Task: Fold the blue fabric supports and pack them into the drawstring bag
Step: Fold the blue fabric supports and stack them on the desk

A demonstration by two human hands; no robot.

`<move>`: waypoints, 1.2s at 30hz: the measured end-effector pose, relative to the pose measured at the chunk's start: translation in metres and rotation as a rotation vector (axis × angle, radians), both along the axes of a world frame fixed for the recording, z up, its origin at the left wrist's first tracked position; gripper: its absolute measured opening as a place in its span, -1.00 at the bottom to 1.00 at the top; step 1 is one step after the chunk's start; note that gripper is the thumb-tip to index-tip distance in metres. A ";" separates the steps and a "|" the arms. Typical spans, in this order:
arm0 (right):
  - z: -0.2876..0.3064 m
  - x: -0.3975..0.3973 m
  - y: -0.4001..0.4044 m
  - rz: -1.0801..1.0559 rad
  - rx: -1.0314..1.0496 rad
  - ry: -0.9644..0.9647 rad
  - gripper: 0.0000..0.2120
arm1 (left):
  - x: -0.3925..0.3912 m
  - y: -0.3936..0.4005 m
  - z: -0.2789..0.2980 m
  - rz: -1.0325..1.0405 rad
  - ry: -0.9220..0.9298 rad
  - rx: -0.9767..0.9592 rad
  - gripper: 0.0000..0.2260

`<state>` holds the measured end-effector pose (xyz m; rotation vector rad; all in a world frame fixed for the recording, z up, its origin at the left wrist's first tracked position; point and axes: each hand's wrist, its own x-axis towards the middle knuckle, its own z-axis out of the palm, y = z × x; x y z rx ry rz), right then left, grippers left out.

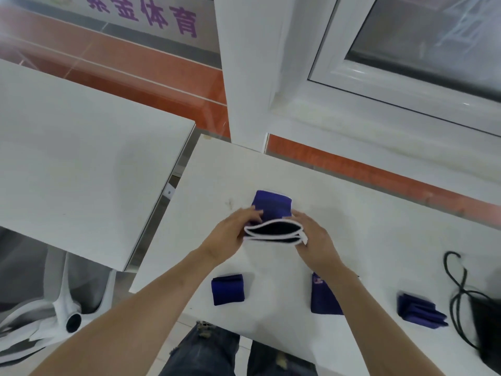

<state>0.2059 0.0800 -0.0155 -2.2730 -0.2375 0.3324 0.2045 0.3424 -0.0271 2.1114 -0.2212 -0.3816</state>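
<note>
White table (339,196), seen from above, bearing all the task items; a second white tabletop (67,147) lies to its left across a narrow gap, and a white window frame (320,85) rises beyond the far edge. Both forearms reach from the near edge toward the table's centre. Left hand (230,234) and right hand (314,237) each grip one end of a blue fabric support (271,210) with white edging, the fingers closed on the cloth; its near edge is doubled over, showing two white-trimmed layers and a dark opening between them, while its far part lies flat on the table. Black drawstring bag (485,318) at the near right edge, blurred, its black cord (458,278) looping toward the far side. Flat blue support (324,297) near the right forearm, partly hidden by it. Folded blue support (227,289) on the near left, lying well apart from the hands. Folded blue support (420,312) just left of the bag, its layers fanned.
</note>
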 end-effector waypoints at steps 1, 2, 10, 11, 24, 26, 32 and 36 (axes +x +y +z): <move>-0.009 -0.010 -0.004 0.057 -0.063 0.055 -0.53 | -0.011 0.002 -0.008 -0.061 0.023 0.053 -0.61; -0.017 -0.019 -0.006 0.111 -0.122 0.106 -0.53 | -0.021 0.004 -0.016 -0.106 0.053 0.089 -0.63; -0.028 -0.027 -0.003 0.110 -0.103 0.276 -0.76 | -0.028 -0.003 -0.030 -0.129 0.146 0.178 -0.68; -0.030 -0.025 -0.003 0.066 -0.072 0.297 -0.80 | -0.023 -0.004 -0.029 -0.137 0.159 0.178 -0.72; -0.055 0.005 0.023 -0.460 -0.161 0.436 -0.78 | 0.015 -0.042 -0.036 0.260 0.288 0.452 -0.88; -0.055 0.008 0.026 -0.489 -0.210 0.443 -0.77 | 0.018 -0.047 -0.037 0.290 0.311 0.449 -0.88; -0.053 -0.009 0.026 -0.280 -0.421 -0.186 -0.75 | 0.014 -0.055 -0.038 0.399 0.319 0.418 -0.93; -0.066 -0.011 0.029 0.090 -0.538 -0.241 -0.49 | 0.011 -0.055 -0.037 0.414 0.249 0.421 -0.84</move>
